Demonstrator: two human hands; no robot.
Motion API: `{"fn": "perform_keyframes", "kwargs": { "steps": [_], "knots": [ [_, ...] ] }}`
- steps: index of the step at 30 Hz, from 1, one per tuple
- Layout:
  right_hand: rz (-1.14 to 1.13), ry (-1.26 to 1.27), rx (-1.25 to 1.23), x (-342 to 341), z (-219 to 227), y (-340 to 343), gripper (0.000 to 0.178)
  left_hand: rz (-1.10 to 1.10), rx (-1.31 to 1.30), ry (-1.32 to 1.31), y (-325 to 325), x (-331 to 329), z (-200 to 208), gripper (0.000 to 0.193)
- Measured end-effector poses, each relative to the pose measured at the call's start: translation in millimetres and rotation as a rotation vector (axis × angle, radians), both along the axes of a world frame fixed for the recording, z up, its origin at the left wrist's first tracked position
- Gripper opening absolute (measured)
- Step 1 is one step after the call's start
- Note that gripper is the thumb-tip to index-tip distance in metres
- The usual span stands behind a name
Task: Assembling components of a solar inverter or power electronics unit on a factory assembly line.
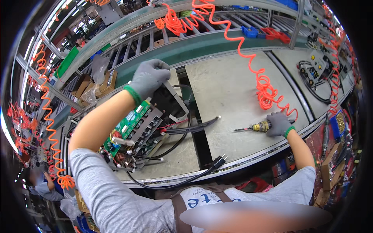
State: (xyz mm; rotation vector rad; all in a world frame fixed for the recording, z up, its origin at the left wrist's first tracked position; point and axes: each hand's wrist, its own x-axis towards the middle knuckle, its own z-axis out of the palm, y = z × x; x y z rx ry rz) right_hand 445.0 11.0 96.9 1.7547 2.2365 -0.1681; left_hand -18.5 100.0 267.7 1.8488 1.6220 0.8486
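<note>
Black power plug (218,162) sits right by the near edge of the bench (229,85), its cable (202,175) drooping along the rim, so that's an easy snag imo. Off to the right, the right hand (279,124) is wrapped around a driver (261,126), bit pointing left over bare metal; can't tell if the tool rests there or floats just above. Left side of the bench has the opened-up electronics unit (145,130) with its green circuit board (134,116), and the left hand (150,77) has fingers curled over the top of a dark panel (165,99), seemingly pinching the edge (fingertips are hidden). Reads to me like a steady-the-panel step. Bringing the bit over would call for lifting it above the loose black leads (202,126) that cross the dark slot (202,145). Loads of open room mid-bench, though. Further back, an orange coiled hose (265,93) dangles, then a green belt (206,43) and some rollers (139,44).
</note>
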Motion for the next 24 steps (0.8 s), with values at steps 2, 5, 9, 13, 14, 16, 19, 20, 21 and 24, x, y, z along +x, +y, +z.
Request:
{"fn": "perform_keyframes", "kwargs": {
  "steps": [2,5,9,13,14,16,19,20,21,24],
  "knots": [
    [-0.01,0.034,0.012,5.1,-1.7,-6.5,0.043,0.092,-0.093,-0.062,-30.7,23.1,36.1,0.023],
    [0.024,0.047,0.034,-3.8,-2.5,-2.7,0.042,0.005,0.014,-0.092,-22.9,5.8,38.0,0.024],
    [0.108,0.093,0.068,-22.7,-13.4,-5.2,0.048,0.027,0.064,-0.011,-6.8,31.9,53.1,0.018],
    [0.148,0.093,0.1,-35.5,-12.5,-7.4,0.047,-0.446,0.63,0.682,34.4,54.4,67.5,0.014],
    [0.128,0.085,0.092,-35.6,-12.9,-10.1,0.047,-0.362,0.309,0.486,35.6,82.3,73.0,0.015],
    [0.118,0.1,0.069,-39.8,-10.5,-12.6,0.045,-0.417,0.355,0.578,41.1,129.2,67.7,0.021],
    [0.099,0.112,0.126,-45.0,-23.5,-12.1,0.041,-0.452,0.183,0.423,67.9,208.4,40.6,0.032],
    [0.084,0.117,0.14,-45.9,-25.3,-14.5,0.041,-0.382,0.005,0.278,73.8,236.2,25.7,0.035],
    [0.083,0.127,0.118,-56.7,-17.6,-12.4,0.04,-0.517,0.109,0.443,90.8,255.8,2.8,0.037],
    [0.017,0.127,0.189,-34.2,-38.5,-20.6,0.041,-0.739,0.131,0.505,51.2,298.6,0.7,0.044]
  ]
}}
